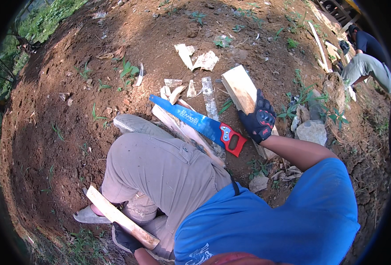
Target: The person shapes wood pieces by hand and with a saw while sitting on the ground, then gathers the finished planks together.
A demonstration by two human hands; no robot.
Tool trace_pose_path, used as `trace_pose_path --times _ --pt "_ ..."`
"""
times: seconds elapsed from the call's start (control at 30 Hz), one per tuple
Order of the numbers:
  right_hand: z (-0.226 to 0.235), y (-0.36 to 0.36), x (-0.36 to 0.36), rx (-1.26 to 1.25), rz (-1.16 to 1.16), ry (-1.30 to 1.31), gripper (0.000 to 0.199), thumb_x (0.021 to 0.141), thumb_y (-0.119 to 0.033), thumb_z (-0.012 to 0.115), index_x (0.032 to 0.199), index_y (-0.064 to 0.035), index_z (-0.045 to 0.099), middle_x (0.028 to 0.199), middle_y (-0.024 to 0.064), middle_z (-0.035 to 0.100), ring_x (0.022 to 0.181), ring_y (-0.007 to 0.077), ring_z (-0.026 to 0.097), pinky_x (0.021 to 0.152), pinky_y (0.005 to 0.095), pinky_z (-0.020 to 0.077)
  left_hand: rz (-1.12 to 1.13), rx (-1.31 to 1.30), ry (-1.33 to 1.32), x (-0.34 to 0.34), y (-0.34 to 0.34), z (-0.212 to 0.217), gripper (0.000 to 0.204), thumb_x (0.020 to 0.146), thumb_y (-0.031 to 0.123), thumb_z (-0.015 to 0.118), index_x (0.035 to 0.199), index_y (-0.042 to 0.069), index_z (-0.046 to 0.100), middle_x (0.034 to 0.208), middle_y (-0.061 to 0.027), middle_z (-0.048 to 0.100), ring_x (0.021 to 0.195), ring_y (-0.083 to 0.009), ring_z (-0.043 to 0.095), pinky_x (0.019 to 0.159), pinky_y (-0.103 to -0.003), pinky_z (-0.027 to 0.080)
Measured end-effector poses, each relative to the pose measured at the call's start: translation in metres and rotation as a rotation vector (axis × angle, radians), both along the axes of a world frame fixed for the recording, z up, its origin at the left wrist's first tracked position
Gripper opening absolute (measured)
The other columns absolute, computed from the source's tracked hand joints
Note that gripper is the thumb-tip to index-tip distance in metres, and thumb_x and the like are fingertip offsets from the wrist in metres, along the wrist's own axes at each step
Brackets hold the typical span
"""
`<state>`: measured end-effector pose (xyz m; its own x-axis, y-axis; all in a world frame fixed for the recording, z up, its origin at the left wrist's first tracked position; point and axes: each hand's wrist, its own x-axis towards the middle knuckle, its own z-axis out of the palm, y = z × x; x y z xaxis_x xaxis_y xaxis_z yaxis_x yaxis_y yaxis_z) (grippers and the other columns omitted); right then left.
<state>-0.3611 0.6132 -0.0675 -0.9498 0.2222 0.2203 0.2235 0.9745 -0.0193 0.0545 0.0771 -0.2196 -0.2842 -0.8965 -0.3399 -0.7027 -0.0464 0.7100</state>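
My right hand (261, 118), in a black padded glove, grips a pale wooden plank (239, 86) on the dirt, its thumb at the plank's left edge and the other fingers over the top. At the lower left, my left hand (125, 238), also gloved, holds a shorter curved wooden slat (120, 216) near its lower end; some of its fingers are hidden. Between my knee and the plank, a handsaw (191, 120) with a blue blade and red handle lies across a split length of wood (182, 128). Neither hand touches the saw.
Bark pieces (204, 61) and wood offcuts (175, 94) lie beyond the saw. A grey stone (311, 132) sits right of the plank. My bent leg (151, 161) is near the saw. Another person (368, 62) crouches at the far right beside more wood.
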Motion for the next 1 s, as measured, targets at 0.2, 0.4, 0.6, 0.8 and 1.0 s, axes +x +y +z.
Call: trace_pose_path --times 0.2,0.4,0.6,0.8,1.0 --pt "0.003 -0.004 0.0 -0.003 -0.007 -0.014 0.107 0.082 -0.047 0.081 0.167 -0.0043 0.031 0.136 0.0216 0.06 0.125 0.0392 0.061 0.105 0.0554 0.0468 0.082 0.03 0.007 -0.008 0.005 0.011 0.06 0.11 0.049 0.058 0.119 -0.007 0.076 0.109 -0.0208 0.079 0.092 -0.0281 0.072 0.086 -0.044 0.058" --pt "-0.009 0.007 -0.002 0.02 0.042 0.049 0.106 0.081 -0.045 0.082 0.165 -0.0035 0.034 0.134 0.0224 0.061 0.122 0.0399 0.062 0.103 0.0545 0.0486 0.032 0.065 0.034 0.006 -0.005 -0.005 0.068 0.105 0.058 0.064 0.122 -0.007 0.073 0.112 -0.0155 0.075 0.094 -0.0257 0.07 0.09 -0.043 0.057" --pt "-0.007 0.004 -0.001 0.02 0.034 0.049 0.106 0.081 -0.045 0.082 0.165 -0.0037 0.033 0.134 0.0225 0.061 0.122 0.0405 0.062 0.104 0.055 0.0481 0.055 0.024 0.025 -0.001 0.001 0.003 0.062 0.108 0.052 0.062 0.12 -0.007 0.075 0.107 -0.0158 0.077 0.091 -0.0255 0.07 0.088 -0.042 0.058" --pt "-0.001 0.0 0.0 0.016 0.015 0.03 0.105 0.082 -0.046 0.082 0.165 -0.004 0.033 0.135 0.0234 0.061 0.123 0.0412 0.062 0.104 0.0555 0.0482 -0.001 -0.024 0.045 0.007 -0.003 -0.009 0.06 0.11 0.048 0.058 0.124 -0.008 0.075 0.11 -0.0213 0.078 0.094 -0.0282 0.073 0.087 -0.044 0.058" --pt "0.002 -0.003 0.0 0.025 0.009 0.027 0.104 0.082 -0.045 0.083 0.163 -0.0028 0.035 0.134 0.0248 0.061 0.121 0.0425 0.062 0.103 0.0546 0.0501 -0.001 -0.021 0.004 0.0 0.001 0.002 0.06 0.111 0.048 0.057 0.125 -0.008 0.074 0.115 -0.023 0.078 0.096 -0.0302 0.073 0.088 -0.044 0.058"
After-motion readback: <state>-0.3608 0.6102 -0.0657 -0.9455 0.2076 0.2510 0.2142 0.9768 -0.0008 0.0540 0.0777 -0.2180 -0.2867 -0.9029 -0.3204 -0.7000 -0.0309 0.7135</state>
